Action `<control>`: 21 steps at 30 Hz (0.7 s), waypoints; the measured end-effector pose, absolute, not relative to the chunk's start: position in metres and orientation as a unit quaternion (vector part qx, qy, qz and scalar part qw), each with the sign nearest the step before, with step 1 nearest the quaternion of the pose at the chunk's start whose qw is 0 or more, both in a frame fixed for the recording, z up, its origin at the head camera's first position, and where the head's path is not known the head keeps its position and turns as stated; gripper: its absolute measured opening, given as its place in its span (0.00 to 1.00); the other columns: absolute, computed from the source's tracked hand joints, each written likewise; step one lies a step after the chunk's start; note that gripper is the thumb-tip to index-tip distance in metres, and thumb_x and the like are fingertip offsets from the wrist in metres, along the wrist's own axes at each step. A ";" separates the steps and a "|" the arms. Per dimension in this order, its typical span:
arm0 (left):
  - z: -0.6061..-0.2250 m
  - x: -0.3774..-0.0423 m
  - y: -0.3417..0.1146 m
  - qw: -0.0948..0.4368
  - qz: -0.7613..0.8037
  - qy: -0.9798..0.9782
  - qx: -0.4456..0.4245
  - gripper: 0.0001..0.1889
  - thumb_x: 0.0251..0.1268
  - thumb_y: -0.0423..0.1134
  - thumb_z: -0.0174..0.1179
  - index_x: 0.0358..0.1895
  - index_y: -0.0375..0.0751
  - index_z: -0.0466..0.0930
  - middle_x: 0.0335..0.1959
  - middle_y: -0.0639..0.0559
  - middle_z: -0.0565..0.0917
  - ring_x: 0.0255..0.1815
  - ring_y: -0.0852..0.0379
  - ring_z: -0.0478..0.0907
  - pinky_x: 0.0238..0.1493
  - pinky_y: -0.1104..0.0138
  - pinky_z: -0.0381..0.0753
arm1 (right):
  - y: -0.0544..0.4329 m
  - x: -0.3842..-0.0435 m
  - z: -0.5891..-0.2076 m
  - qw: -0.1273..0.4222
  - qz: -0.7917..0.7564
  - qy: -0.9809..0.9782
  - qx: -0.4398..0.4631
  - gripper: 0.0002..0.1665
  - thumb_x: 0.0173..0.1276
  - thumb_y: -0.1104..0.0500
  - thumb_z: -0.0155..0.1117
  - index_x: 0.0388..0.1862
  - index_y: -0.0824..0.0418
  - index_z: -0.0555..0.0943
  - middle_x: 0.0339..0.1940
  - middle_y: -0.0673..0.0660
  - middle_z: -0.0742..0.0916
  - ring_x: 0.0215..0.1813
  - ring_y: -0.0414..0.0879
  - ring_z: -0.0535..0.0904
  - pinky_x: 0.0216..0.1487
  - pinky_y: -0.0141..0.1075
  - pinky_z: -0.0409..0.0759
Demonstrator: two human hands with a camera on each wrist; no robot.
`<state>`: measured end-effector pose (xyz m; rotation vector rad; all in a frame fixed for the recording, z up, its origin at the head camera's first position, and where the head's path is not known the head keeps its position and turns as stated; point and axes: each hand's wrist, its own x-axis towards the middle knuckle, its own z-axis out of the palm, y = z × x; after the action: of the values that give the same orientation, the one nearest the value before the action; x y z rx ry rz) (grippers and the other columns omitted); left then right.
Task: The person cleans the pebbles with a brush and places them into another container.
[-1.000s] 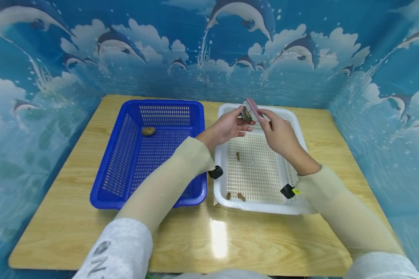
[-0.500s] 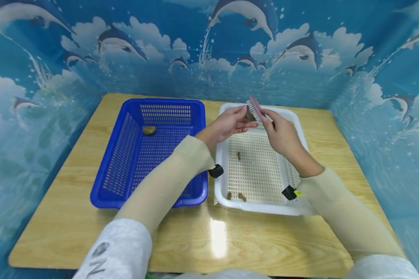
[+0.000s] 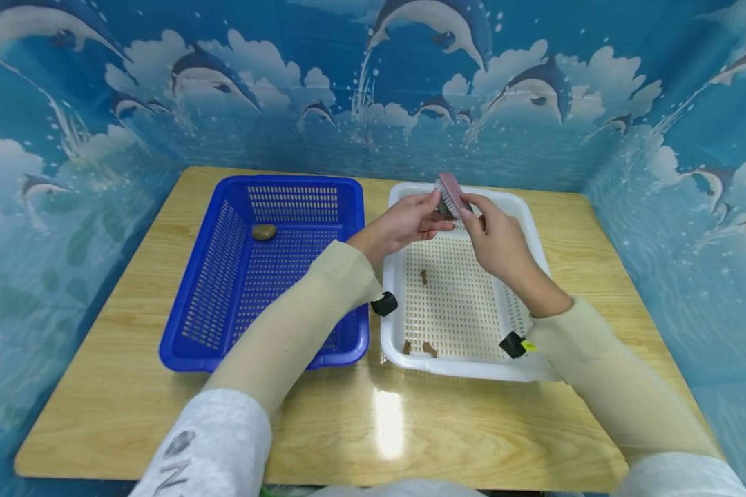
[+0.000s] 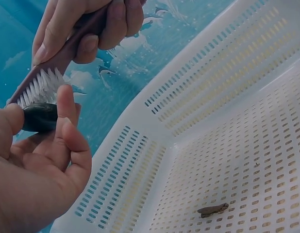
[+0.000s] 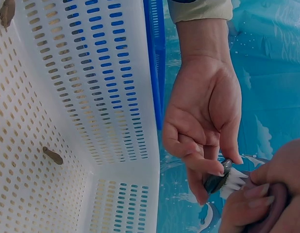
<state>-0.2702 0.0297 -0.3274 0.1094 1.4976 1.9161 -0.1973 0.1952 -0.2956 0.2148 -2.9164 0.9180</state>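
My left hand (image 3: 407,222) pinches a dark, smooth stone (image 4: 40,117) between thumb and fingers above the far end of the white basket (image 3: 393,276). Its surface looks glossy in the right wrist view. My right hand (image 3: 500,238) grips a pink scrubbing brush (image 3: 452,192) by its handle. The brush's white bristles (image 4: 42,87) press against the stone's upper face. From the head view, the brush and fingers cover most of the stone.
Several brown clumps, one being a small piece (image 3: 424,277), lie on the white basket's floor. To its left stands a blue basket (image 3: 169,331) holding one brown stone (image 3: 264,232). Both rest on a wooden table (image 3: 472,435), backed by a dolphin-print sheet (image 3: 385,148).
The brush shifts slightly back and forth over the stone and tilts, showing more of its pink back now. The left hand keeps its hold, and the baskets stay in place.
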 end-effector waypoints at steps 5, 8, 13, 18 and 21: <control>-0.328 -0.270 0.029 0.358 0.730 0.580 0.047 0.27 0.76 0.53 0.39 0.73 0.49 0.64 0.58 0.42 0.80 0.39 0.61 0.81 0.32 0.71 0.76 | 0.196 -0.199 -0.294 0.032 0.297 -0.952 0.068 0.28 0.81 0.48 0.41 0.72 0.59 0.66 0.17 0.56 0.74 0.16 0.46 0.65 0.18 0.39 0.64; -0.327 -0.270 0.029 0.363 0.725 0.583 0.054 0.27 0.76 0.54 0.39 0.73 0.50 0.63 0.60 0.42 0.79 0.39 0.61 0.81 0.32 0.71 0.76 | 0.198 -0.199 -0.293 0.030 0.294 -0.953 0.068 0.28 0.81 0.48 0.40 0.72 0.59 0.66 0.17 0.56 0.73 0.16 0.46 0.64 0.18 0.39 0.63; -0.326 -0.270 0.029 0.360 0.728 0.580 0.059 0.28 0.76 0.55 0.37 0.73 0.48 0.64 0.60 0.42 0.78 0.37 0.62 0.80 0.35 0.69 0.74 | 0.200 -0.199 -0.294 0.034 0.291 -0.954 0.065 0.28 0.81 0.47 0.40 0.72 0.58 0.67 0.17 0.56 0.72 0.17 0.46 0.64 0.19 0.40 0.63; -0.325 -0.269 0.028 0.351 0.739 0.572 0.057 0.28 0.76 0.55 0.38 0.72 0.47 0.65 0.54 0.44 0.81 0.35 0.62 0.79 0.36 0.68 0.73 | 0.201 -0.196 -0.294 0.041 0.288 -0.954 0.068 0.28 0.81 0.46 0.40 0.72 0.59 0.67 0.17 0.56 0.72 0.17 0.46 0.64 0.19 0.40 0.63; -0.325 -0.269 0.029 0.348 0.744 0.569 0.053 0.28 0.76 0.54 0.38 0.72 0.47 0.65 0.46 0.48 0.82 0.35 0.62 0.79 0.34 0.69 0.73 | 0.201 -0.194 -0.295 0.042 0.286 -0.955 0.069 0.28 0.81 0.47 0.40 0.72 0.59 0.67 0.17 0.56 0.72 0.18 0.46 0.64 0.19 0.40 0.64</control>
<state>-0.2691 0.0288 -0.3245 0.1362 1.4743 1.9288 -0.1944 0.2010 -0.2946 0.2105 -2.9215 0.8763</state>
